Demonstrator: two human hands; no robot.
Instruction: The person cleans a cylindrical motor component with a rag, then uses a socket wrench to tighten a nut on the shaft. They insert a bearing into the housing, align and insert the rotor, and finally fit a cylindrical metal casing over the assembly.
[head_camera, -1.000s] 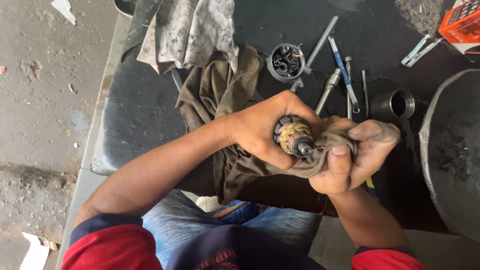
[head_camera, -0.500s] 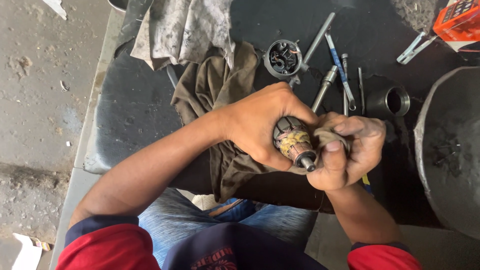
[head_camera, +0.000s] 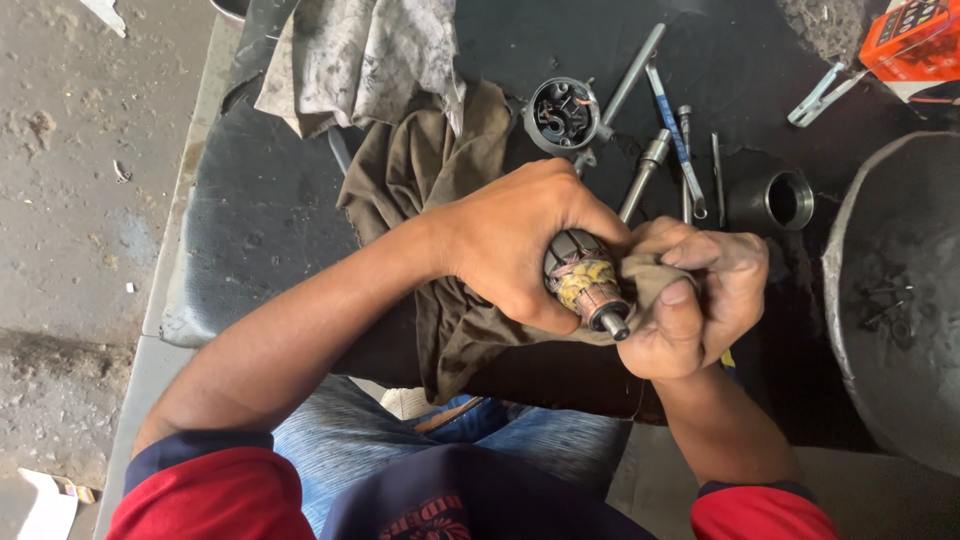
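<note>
My left hand (head_camera: 520, 245) is wrapped around a motor armature (head_camera: 583, 283), a dark cylinder with copper windings and a steel shaft end pointing toward me. My right hand (head_camera: 700, 295) presses a fold of the brown rag (head_camera: 440, 190) against the armature's shaft end, fingers closed over the cloth. The rag trails from my hands across the dark bench top. Both hands hang just above the bench's near edge, over my lap.
On the dark bench (head_camera: 260, 220) lie a round motor end cap (head_camera: 562, 112), several steel rods and tools (head_camera: 680, 140), a short metal sleeve (head_camera: 780, 200), a stained grey cloth (head_camera: 360, 55), a large grey basin (head_camera: 890, 300) at right, and an orange box (head_camera: 920, 40).
My left hand has turned around the armature and my right hand's grip on the rag has shifted over the shaft end. The view has drifted slightly.
</note>
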